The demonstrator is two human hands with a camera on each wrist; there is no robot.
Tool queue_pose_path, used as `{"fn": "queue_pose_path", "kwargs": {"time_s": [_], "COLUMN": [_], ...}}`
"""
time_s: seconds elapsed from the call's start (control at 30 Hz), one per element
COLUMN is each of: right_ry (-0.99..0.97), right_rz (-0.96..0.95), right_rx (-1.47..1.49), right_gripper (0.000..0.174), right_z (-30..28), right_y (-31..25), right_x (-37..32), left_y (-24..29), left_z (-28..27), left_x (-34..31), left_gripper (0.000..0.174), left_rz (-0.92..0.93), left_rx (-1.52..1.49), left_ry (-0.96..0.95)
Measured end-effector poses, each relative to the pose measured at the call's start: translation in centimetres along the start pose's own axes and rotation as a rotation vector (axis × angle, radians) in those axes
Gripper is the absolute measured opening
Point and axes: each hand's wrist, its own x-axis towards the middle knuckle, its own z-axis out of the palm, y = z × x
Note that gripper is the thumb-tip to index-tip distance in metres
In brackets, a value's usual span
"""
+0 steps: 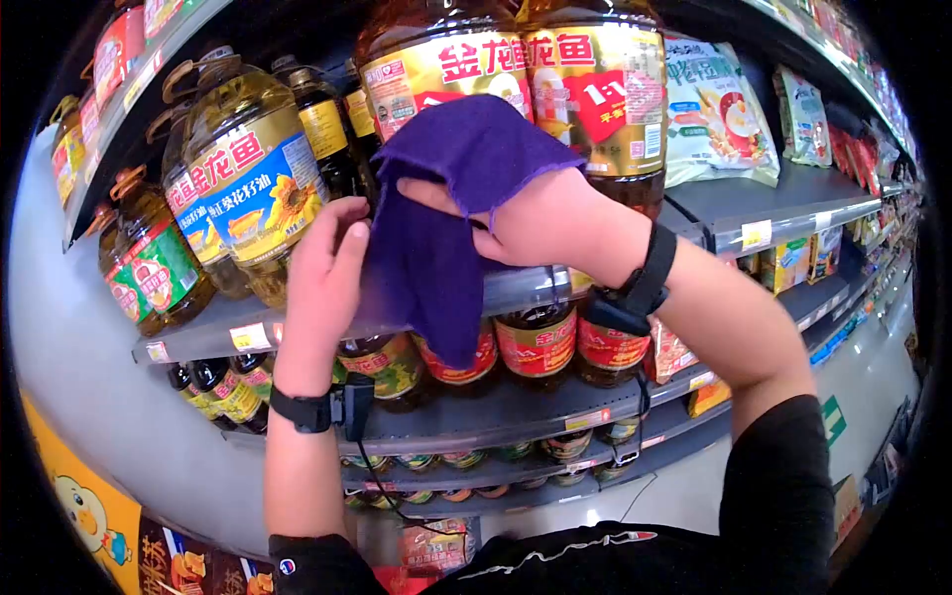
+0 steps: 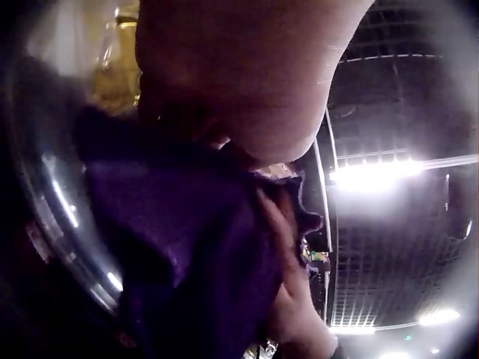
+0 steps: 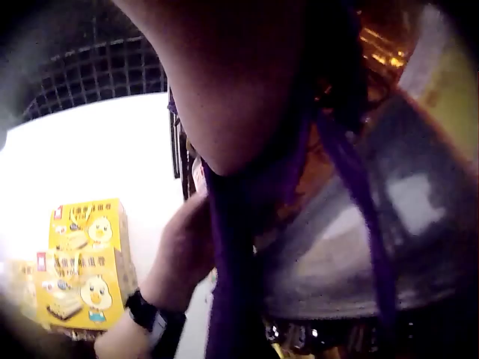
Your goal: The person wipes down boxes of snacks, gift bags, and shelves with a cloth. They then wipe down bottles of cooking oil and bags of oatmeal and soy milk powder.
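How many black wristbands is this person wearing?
2. One wristband is on the wrist of the left hand; the other wristband is on the wrist of the right hand, which holds the purple cloth. None look hidden.

A shop: price tags (image 1: 250,337), shelves (image 1: 793,198) of bottled oil (image 1: 260,178).

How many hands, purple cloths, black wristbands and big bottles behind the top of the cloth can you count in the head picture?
Hands: 2
Purple cloth: 1
Black wristbands: 2
Big bottles behind the cloth's top: 2
Total: 7
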Motion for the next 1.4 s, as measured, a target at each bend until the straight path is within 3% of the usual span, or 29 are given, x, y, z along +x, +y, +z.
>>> {"fn": "queue_pose_path", "kwargs": {"time_s": [0.1, 0.2, 0.3, 0.37, 0.4, 0.63, 0.7, 0.93, 1.1, 1.17, 1.3, 1.4], "right_ry": [0.007, 0.3, 0.468, 0.65, 0.633, 0.701, 0.662, 0.437, 0.438, 0.311, 0.314, 0.044], "right_rz": [0.083, 0.107, 0.186, 0.238, 0.31, 0.524, 0.504, 0.953, 0.945, 1.079, 0.992, 1.139], "right_rx": [-0.05, -0.157, -0.146, 0.024, 0.043, 0.041, -0.028, 0.355, 0.286, 0.353, 0.381, 0.431], "right_gripper": [0.064, 0.06, 0.052, 0.043, 0.042, 0.048, 0.056, 0.063, 0.06, 0.058, 0.055, 0.05], "right_z": [-0.2, -0.1, -0.1, -0.1, -0.2, 1.4, 1.9, 1.2, 1.9, 1.4, 1.1, -0.9], "right_y": [0.8, 2.8, 5.6, 7.4, 7.8, 5.4, 5.1, 0.0, -1.2, -2.4, -4.1, -6.5], "right_x": [0.8, 2.2, 4.6, 6.4, 6.7, 5.0, 4.0, 1.6, -0.1, -0.5, -1.3, -1.3], "left_y": [-0.6, -1.7, -1.1, 1.1, 1.2, 0.8, 0.9, 0.5, -0.1, 0.2, 1.8, 1.4], "left_z": [2.5, 3.3, 3.0, 2.4, 2.3, 2.6, 2.5, 2.7, 2.9, 2.8, 2.6, 2.8], "left_x": [0.3, 0.3, 0.2, 0.1, -0.2, -0.2, -0.2, -0.1, -0.3, -0.4, -0.3, -0.5], "left_gripper": [0.038, 0.043, 0.053, 0.064, 0.075, 0.085, 0.085, 0.086, 0.085, 0.085, 0.082, 0.08], "left_rz": [-0.001, 0.05, -0.069, -0.182, -0.151, -0.102, -0.105, -0.105, -0.075, -0.067, -0.131, -0.109], "left_rx": [0.081, 0.103, -0.062, 0.162, 0.252, 0.298, 0.307, 0.309, 0.304, 0.323, 0.339, 0.317], "left_ry": [-0.007, 0.034, -0.119, -0.304, -0.296, -0.321, -0.323, -0.319, -0.269, -0.269, -0.309, -0.294]}}
